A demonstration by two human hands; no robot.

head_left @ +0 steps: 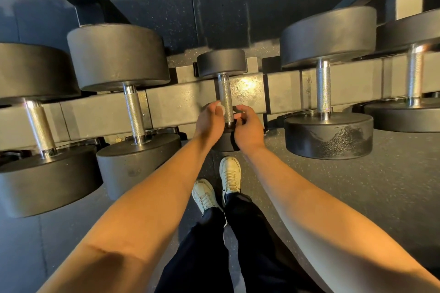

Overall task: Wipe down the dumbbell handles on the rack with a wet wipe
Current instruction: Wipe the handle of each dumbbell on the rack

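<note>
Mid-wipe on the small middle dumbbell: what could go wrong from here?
1. The wet wipe is a small wad pinched in the left hand; it might miss the handle's far stretch.
2. The right hand curls at the handle's near end, close to the rack beam; fingers could get pinched.
3. If the dumbbell rolls off, the shoes stand right below.
</note>
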